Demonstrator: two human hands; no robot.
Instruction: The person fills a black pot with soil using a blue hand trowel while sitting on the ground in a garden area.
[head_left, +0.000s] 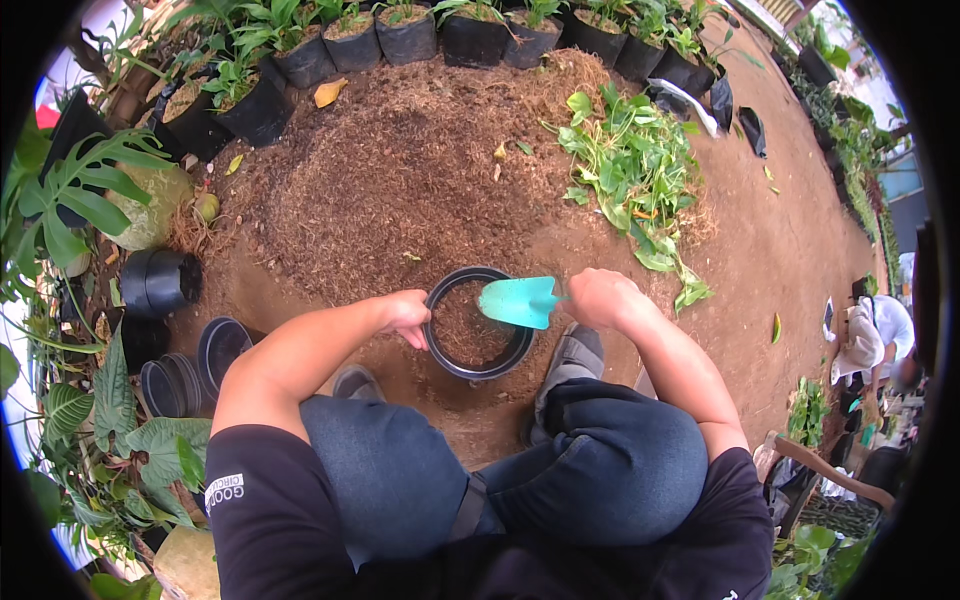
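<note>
Between my feet stands a round black plastic plant pot (481, 373) with brown soil (465, 322) inside. My left hand (407, 315) grips the pot's left rim. In my right hand (604, 298) is the handle of a turquoise garden trowel (517, 301), mostly hidden by the fist. The trowel's blade points left and lies over the right part of the pot's opening, its back turned up. No soil heap shows on the blade. Beyond the pot spreads a broad mound of loose brown soil mix (405, 172).
Leafy green cuttings (630, 172) lie right of the mound. Black grow bags with plants (405, 36) line its far side. Empty black pots (171, 384) lie at left near a large round gourd-like object (150, 202). Another person (877, 337) bends over at far right, near a wooden chair (832, 472).
</note>
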